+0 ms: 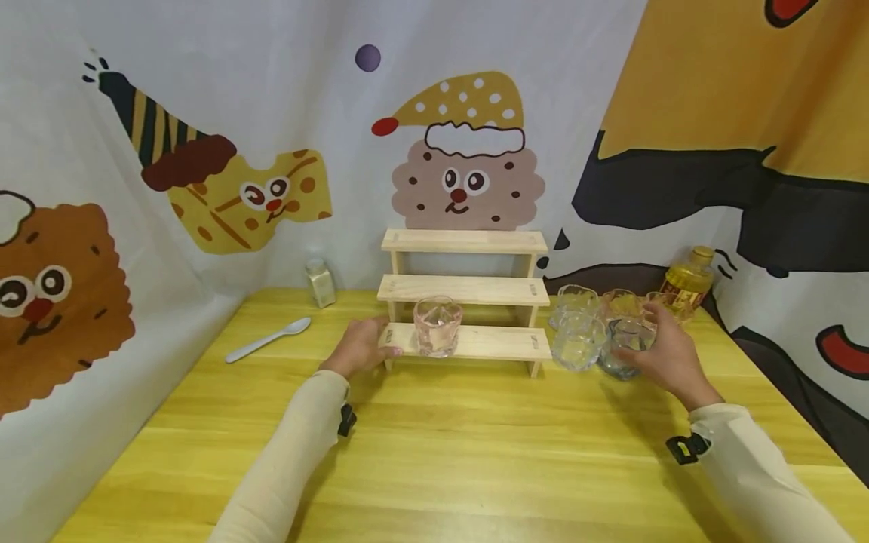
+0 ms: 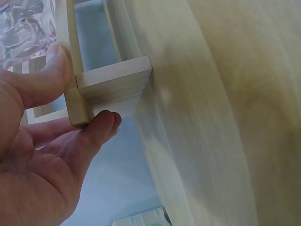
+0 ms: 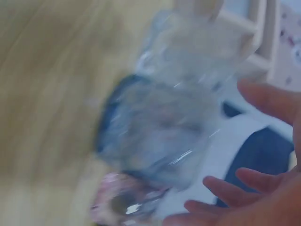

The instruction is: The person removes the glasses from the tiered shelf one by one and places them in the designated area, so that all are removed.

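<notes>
A three-tier wooden step stand (image 1: 495,343) stands at the back of the table. My left hand (image 1: 356,347) grips the left end of its lowest step, thumb above and fingers beneath, as the left wrist view shows. On that step sits a pink faceted glass (image 1: 437,328), just right of the hand. My right hand (image 1: 668,358) is at a blue-grey glass (image 1: 621,363) at the right. In the blurred right wrist view its fingers (image 3: 230,190) are spread beside this glass (image 3: 155,129), apart from it. Clear glasses (image 1: 579,343) stand just left of the blue-grey one.
Pinkish glasses (image 1: 619,302) and an oil bottle with a yellow cap (image 1: 689,279) stand behind the right hand. At the left lie a white spoon (image 1: 268,339) and a small upright jar (image 1: 320,283). A printed cloth (image 1: 271,75) hangs behind the table.
</notes>
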`<state>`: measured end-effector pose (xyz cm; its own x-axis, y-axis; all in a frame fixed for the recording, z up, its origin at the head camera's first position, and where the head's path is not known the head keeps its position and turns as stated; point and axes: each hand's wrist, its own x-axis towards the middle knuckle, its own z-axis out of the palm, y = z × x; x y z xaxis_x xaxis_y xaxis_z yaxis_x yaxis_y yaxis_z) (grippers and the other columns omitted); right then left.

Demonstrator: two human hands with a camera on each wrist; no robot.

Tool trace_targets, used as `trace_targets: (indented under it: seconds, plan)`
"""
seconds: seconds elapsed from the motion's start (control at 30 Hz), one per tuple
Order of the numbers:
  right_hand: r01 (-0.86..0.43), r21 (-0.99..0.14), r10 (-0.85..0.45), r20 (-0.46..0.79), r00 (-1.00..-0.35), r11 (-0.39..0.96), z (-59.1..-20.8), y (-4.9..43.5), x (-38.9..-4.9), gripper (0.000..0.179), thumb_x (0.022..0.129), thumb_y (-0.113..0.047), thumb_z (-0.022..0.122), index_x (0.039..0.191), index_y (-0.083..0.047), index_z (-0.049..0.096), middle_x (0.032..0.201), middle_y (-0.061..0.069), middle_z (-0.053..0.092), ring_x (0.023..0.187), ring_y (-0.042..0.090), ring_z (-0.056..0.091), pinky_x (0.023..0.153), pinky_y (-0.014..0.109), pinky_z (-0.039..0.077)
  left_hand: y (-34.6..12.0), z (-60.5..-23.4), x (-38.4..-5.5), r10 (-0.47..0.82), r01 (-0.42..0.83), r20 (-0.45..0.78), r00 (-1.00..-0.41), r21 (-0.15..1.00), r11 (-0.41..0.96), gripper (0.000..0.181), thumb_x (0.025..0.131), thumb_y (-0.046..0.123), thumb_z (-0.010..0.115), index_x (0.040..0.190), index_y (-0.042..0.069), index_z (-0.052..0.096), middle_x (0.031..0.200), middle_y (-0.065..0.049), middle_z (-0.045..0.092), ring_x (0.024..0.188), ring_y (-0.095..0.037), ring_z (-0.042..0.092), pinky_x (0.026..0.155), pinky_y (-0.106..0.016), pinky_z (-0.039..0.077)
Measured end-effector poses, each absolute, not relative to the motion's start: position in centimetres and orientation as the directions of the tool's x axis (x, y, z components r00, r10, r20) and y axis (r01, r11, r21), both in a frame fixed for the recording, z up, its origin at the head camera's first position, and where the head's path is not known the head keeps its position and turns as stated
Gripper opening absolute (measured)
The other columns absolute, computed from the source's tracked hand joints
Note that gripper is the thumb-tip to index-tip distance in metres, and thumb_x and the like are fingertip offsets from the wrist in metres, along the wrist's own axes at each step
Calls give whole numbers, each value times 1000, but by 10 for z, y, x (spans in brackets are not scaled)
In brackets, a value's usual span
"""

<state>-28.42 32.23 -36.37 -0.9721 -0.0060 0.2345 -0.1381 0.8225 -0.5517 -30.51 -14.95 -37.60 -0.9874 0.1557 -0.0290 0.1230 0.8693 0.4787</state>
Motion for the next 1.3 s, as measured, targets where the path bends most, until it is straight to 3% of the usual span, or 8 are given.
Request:
trace_targets:
  seconds: [0.13,0.27,0.5,0.77,0.93,1.13,1.3]
  plan:
    - [-286,-462,-58,447,-893,839,-358,292,-273,83,80,-11,83,144,14,36,138,42,44,122,59,43,96,74,37,-152,-378,-306,157,123,-30,-987,481,868,70,93,29,73,148,-2,44,146,-25,54,137,-45,48,114,-54,44]
    - [-369,-435,-110,514,-851,822,-355,259,-268,74,81,-10,82,141,11,43,137,36,49,123,54,46,99,72,38,-153,-378,-308,162,134,-17,-987,481,866,70,92,29,74,147,-3,45,144,-25,55,134,-43,52,112,-53,46]
    - [-455,-587,-208,439,-874,670,-361,203,-273,70,86,-12,79,143,4,43,143,26,50,131,45,50,102,60,51,-153,-378,-309,152,129,-5,-988,502,855,70,91,28,75,147,-4,46,145,-26,55,135,-43,52,113,-53,45]
    - [-375,-772,-293,253,-922,513,-374,141,-290,81,84,-18,82,151,-7,36,146,23,50,138,42,47,110,57,47,-152,-384,-308,147,120,-12,-989,518,847,69,91,26,75,146,-3,47,144,-26,55,133,-43,53,111,-54,47]
    - [-345,-809,-303,217,-928,477,-375,108,-297,89,82,-21,84,153,-11,32,145,21,51,137,38,49,113,56,45,-152,-385,-307,149,123,-7,-989,528,840,69,91,27,75,146,-3,47,143,-26,56,132,-43,54,110,-53,48]
    - [-337,-816,-261,236,-936,469,-374,79,-303,96,77,-24,88,154,-12,32,142,18,55,125,37,58,104,51,53,-151,-382,-305,139,122,10,-990,546,829,70,89,26,77,147,0,47,144,-26,56,133,-43,53,112,-54,46]
    - [-280,-853,-220,200,-955,440,-375,64,-304,94,78,-23,87,154,-13,32,146,18,53,133,36,54,109,52,49,-150,-382,-305,141,123,9,-990,540,832,70,90,25,77,147,-1,47,143,-26,56,132,-43,54,111,-53,47]
